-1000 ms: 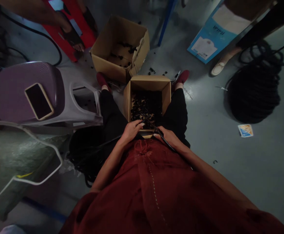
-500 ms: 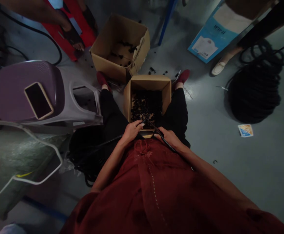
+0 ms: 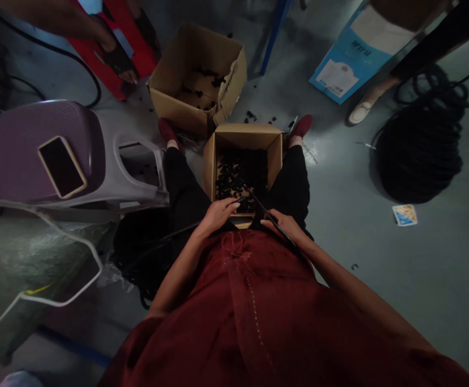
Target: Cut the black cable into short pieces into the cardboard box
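Note:
My left hand [image 3: 220,213] is closed in a pinch on a black cord [image 3: 184,230]. One end of this cord sticks out past the fingertips, and the rest runs back left toward a dark coil [image 3: 141,250] beside my leg. In my right hand [image 3: 281,221], the fingers are wrapped round a long thin dark tool [image 3: 258,202] whose narrow end points up and left over the box; its exact kind is unclear. Between my legs stands an open cardboard box [image 3: 248,129] holding many small black pieces [image 3: 232,174]. Both hands are above its near edge, apart from each other.
A second cardboard box [image 3: 161,99] stands beyond, with small black pieces inside. On the left is a purple stool [image 3: 16,150] bearing a phone [image 3: 62,166]. A big black cord coil [image 3: 419,150] and a blue carton [image 3: 339,67] are at right. Other people's feet show at top.
My right hand has shifted slightly right and the tool has drawn away from the left hand's fingertips. The left hand stays nearly in place, still pinching the cord.

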The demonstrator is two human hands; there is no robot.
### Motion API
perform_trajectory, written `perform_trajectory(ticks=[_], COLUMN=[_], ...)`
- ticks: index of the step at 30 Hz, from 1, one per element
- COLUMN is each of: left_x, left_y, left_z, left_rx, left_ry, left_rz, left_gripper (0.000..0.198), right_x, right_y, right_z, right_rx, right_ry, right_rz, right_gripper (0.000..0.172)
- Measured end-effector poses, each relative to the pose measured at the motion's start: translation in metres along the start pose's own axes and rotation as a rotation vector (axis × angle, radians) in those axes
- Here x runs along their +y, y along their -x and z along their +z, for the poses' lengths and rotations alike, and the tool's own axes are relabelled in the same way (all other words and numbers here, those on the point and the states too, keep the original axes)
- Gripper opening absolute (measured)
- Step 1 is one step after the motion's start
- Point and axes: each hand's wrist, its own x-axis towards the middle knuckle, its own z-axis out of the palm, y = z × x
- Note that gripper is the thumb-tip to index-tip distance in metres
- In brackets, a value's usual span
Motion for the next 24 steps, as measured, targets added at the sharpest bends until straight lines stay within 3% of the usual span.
perform_trajectory(ticks=[3, 8, 13, 17, 24], left_x=[0.009, 0.020, 0.020, 0.016, 0.013], left_y=[0.003, 0.007, 0.010, 0.013, 0.018], left_z=[0.001, 0.004, 0.010, 0.011, 0.000], left_rx=[-0.028, -0.044, -0.073, -0.086, -0.085], left_ry=[0.063, 0.135, 0.104, 0.066, -0.062], left_rz=[-0.032, 0.016, 0.005, 0.054, 0.114], left_gripper=[0.037, 0.050, 0.070, 0.064, 0.035], right_x=[-0.007, -0.030, -0.051, -0.050, -0.020], right_y=[-0.004, -0.017, -0.027, -0.031, -0.044], right_z=[-0.004, -0.003, 0.004, 0.008, 0.006], right_rx=[0.026, 0.034, 0.057, 0.090, 0.242], right_ry=[-0.202, -0.738, -0.951, -1.021, -1.193], right_rz=[0.027, 0.051, 0.069, 0.101, 0.108], right_gripper=[0.031, 0.036, 0.040, 0.041, 0.041])
